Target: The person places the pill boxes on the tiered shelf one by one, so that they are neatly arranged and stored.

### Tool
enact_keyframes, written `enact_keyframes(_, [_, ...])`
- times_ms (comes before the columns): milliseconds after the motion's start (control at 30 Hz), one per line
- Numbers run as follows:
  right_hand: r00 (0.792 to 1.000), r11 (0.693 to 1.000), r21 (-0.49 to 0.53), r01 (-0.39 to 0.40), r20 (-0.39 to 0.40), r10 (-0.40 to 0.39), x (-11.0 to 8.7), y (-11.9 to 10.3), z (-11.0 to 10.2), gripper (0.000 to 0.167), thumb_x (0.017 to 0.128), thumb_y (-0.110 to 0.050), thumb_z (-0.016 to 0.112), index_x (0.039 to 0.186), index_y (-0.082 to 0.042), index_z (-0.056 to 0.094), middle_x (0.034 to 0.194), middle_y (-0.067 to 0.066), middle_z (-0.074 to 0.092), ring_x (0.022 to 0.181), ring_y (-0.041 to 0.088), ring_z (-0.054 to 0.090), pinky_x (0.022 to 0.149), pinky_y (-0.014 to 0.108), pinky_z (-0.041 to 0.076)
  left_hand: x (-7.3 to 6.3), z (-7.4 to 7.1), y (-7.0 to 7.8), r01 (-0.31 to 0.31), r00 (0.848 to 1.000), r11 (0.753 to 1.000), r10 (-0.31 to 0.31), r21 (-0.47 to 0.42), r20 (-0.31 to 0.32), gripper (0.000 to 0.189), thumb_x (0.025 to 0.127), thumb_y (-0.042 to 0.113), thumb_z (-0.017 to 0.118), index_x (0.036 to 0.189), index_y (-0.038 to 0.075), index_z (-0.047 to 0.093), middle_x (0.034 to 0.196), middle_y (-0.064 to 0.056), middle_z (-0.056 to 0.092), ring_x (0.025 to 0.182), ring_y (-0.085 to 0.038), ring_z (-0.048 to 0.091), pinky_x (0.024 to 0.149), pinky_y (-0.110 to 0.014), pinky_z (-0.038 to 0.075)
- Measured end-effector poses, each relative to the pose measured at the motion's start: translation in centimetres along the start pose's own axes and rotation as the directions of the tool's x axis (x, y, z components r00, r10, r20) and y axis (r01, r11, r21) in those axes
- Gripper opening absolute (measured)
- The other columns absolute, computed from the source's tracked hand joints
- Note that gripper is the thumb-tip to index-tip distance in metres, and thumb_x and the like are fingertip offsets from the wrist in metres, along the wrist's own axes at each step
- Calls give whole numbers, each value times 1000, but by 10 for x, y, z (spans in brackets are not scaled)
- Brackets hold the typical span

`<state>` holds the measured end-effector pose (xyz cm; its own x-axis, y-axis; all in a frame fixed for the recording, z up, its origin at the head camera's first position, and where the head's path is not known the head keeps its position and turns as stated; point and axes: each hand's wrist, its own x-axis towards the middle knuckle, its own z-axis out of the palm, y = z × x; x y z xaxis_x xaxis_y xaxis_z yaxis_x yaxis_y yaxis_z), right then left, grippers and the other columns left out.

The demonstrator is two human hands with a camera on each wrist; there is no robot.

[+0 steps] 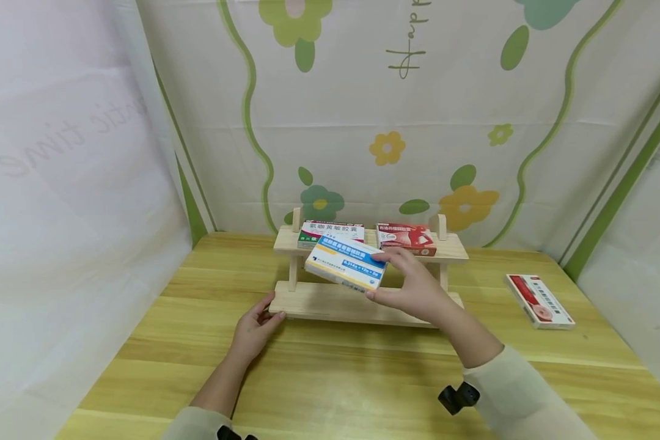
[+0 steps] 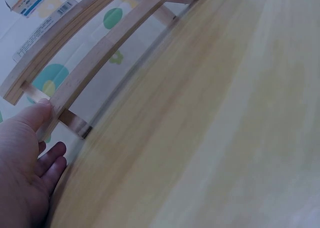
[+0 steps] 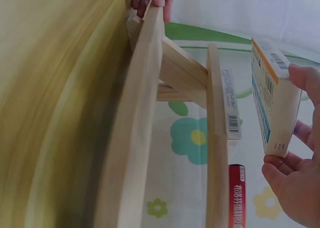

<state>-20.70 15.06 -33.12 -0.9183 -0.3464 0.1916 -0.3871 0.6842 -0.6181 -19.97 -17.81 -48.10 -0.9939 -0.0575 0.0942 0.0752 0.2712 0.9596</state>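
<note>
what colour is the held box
The held box is white, blue and yellow-orange; best in the head view.

The green-and-white box [image 1: 331,231] is showing 氨咖黄敏胶囊; the red box [image 1: 404,237] is reading 布洛芬缓释胶囊. The blue-and-white box [image 1: 343,264] is bearing small print, apparently 0.314g×12. The left cloth [image 1: 60,201] is displaying mirrored "ntic time", the back cloth [image 1: 335,110] sideways lettering starting with H.

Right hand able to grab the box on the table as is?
Probably not: the right hand is holding the blue-white box, so it likely needs freeing first. Otherwise the way looks free: nothing covers the table box, right of the shelf.
</note>
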Motion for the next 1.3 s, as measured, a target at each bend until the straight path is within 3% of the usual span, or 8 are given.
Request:
enact_keyframes(300, [996, 997, 68, 25, 83, -30, 2, 10, 27, 67, 77, -43, 82, 135, -21, 57, 146, 9, 44, 131, 37, 46, 103, 64, 42, 0, 1, 2, 7, 1000, 1000, -7, -20, -4, 62, 92, 18, 70, 146, 5, 44, 155, -14, 39, 122, -30, 57, 83, -8, 47])
enact_keyframes(567, [990, 998, 61, 10, 141, -18, 6, 25, 53, 68, 76, -43, 82, 135, -20, 58, 149, 11, 42, 135, 38, 42, 106, 66, 37, 0, 1, 1, 22, 1000, 999, -22, -25, -1, 62, 92, 19, 69, 147, 6, 43, 156, -14, 38, 124, -30, 56, 87, -11, 48])
enact_keyframes(1000, [986, 994, 109, 8, 164, -26, 8, 37, 78, 63, 73, -35, 85, 129, -16, 62, 141, 7, 48, 130, 32, 46, 109, 59, 37, -1, 2, 2, 17, 1000, 999, -17, -38, -10, 62, 92, 15, 69, 147, 4, 43, 156, -14, 38, 124, -31, 56, 84, -9, 47])
enact_keyframes(1300, [982, 992, 120, -40, 190, 17, 7, 40, 83, 62, 77, -37, 82, 132, -18, 59, 156, 14, 36, 141, 43, 35, 109, 66, 32, -1, 2, 3, 13, 1000, 999, -13, -41, -7, 62, 92, 17, 69, 147, 4, 43, 156, -14, 36, 124, -31, 56, 84, -9, 47])
